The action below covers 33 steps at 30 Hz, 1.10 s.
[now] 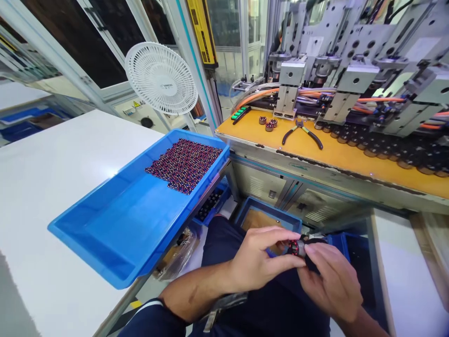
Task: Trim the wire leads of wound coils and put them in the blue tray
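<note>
While two hands (257,260) (331,277) hold one part (293,248), three rings (269,127) lie near pliers (299,125)

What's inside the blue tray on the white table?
Many small, dark, red-speckled parts fill the far end of the blue tray; whatever lies beneath them is hidden.

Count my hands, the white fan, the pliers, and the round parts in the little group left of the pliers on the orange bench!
Hands, left hand and right hand: 2
White fan: 1
Pliers: 1
Grouped round parts: 3
Total: 7
</note>
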Each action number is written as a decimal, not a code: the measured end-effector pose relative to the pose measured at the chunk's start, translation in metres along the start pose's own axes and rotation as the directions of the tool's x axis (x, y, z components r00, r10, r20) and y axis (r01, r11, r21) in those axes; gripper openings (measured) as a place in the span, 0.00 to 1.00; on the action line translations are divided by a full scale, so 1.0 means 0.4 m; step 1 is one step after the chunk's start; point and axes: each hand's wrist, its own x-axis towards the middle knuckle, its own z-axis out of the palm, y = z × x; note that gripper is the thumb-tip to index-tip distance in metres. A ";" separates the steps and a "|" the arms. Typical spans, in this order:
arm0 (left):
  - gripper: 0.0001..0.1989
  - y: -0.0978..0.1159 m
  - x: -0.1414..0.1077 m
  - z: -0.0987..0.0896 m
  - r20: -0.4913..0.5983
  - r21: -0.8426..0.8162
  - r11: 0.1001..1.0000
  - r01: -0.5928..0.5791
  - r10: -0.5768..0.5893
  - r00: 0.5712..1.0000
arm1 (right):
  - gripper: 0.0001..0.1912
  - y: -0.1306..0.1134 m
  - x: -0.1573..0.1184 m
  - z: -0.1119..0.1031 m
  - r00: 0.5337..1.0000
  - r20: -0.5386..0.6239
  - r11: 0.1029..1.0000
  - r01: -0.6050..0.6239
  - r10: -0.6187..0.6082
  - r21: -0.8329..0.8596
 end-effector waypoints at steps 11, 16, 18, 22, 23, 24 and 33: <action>0.16 -0.004 0.010 -0.018 0.018 0.071 0.996 -0.053 0.052 0.998 | 0.12 -0.029 0.030 -0.041 0.901 0.238 0.765 -0.435 0.364 0.475; 0.14 -0.010 -0.001 -0.011 0.104 -0.385 0.881 0.275 -0.254 0.961 | 0.09 -0.036 0.030 -0.036 0.875 0.191 0.765 -0.481 0.444 0.427; 0.14 -0.013 -0.003 -0.008 0.136 -0.488 0.809 0.327 -0.300 0.944 | 0.08 -0.037 0.029 -0.033 0.869 0.191 0.757 -0.492 0.456 0.431; 0.11 -0.016 0.001 -0.013 0.065 -0.417 0.880 0.225 -0.218 0.974 | 0.07 -0.019 0.020 -0.040 0.828 0.207 0.724 -0.557 0.521 0.406; 0.10 -0.016 0.002 -0.017 0.035 -0.360 0.916 0.176 -0.175 0.984 | 0.07 -0.009 0.018 -0.047 0.810 0.204 0.718 -0.583 0.550 0.380; 0.10 -0.016 0.003 -0.022 0.008 -0.290 0.949 0.123 -0.126 0.992 | 0.08 0.003 0.018 -0.056 0.791 0.198 0.715 -0.609 0.579 0.343; 0.10 0.004 0.011 -0.045 0.053 0.161 0.977 -0.140 0.133 0.990 | 0.13 0.061 0.118 -0.104 0.882 0.418 0.960 0.269 -0.216 -0.072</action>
